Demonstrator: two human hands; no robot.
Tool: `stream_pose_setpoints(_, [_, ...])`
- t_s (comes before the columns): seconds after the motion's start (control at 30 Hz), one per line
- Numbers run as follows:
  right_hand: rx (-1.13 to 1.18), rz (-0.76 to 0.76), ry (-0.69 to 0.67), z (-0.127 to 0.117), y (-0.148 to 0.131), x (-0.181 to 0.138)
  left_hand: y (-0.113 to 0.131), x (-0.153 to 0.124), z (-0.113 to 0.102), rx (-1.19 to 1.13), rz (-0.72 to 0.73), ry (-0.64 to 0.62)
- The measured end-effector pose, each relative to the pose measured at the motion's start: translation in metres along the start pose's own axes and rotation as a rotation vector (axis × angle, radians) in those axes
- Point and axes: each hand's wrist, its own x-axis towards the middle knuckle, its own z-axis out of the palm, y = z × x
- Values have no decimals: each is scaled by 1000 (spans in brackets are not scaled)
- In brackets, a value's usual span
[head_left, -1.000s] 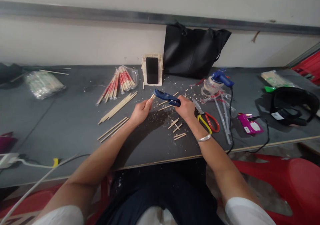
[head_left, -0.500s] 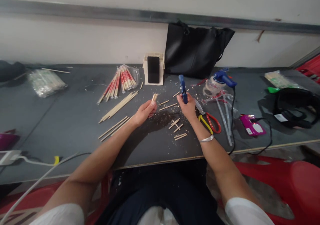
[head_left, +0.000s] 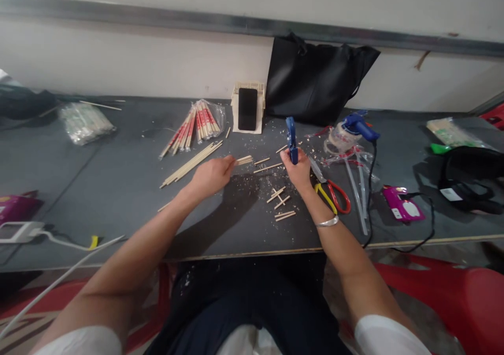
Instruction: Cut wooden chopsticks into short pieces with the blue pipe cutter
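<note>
My left hand (head_left: 211,175) is closed around a few bamboo sticks (head_left: 244,160), whose ends poke out to the right of the fist, low over the dark table (head_left: 118,187). My right hand (head_left: 300,169) grips a blue cutter (head_left: 292,139) held upright, its tip pointing away from me. Short cut stick pieces (head_left: 280,197) lie between and just in front of my hands, amid wood crumbs. Long loose sticks (head_left: 192,162) lie left of my left hand.
Red-and-yellow scissors (head_left: 333,195) lie right of my right hand. A blue glue gun (head_left: 360,125) with clear glue sticks, a phone on a stand (head_left: 248,108), a black bag (head_left: 317,79), wrapped chopsticks (head_left: 197,123), a purple packet (head_left: 402,207) and black headgear (head_left: 472,176) stand farther out.
My right hand swung the blue cutter from lying across the sticks to standing upright. My left hand drew the sticks away from it and lowered them leftward towards the table.
</note>
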Motion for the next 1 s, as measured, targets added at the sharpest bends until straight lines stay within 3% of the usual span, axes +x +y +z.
stream_pose_setpoints(0.27, [161, 71, 74, 5, 5, 1, -38, -48, -3, 321, -170, 41])
stream_pose_setpoints(0.4, [279, 168, 141, 11, 12, 4, -48, -61, 5, 332, -183, 35])
stream_pose_setpoints(0.6, [400, 212, 211, 11, 15, 7, -50, -65, 5, 319, -171, 160])
stream_pose_setpoints(0.73, [395, 179, 238, 9, 12, 7, -35, -29, -5, 159, -214, 219])
stream_pose_setpoints(0.87, [423, 190, 281, 8, 10, 7, -22, 50, -10, -10, -301, 252])
stream_pose_setpoints(1.0, [431, 196, 303, 7, 11, 9, -29, 121, -4, -89, -398, 229])
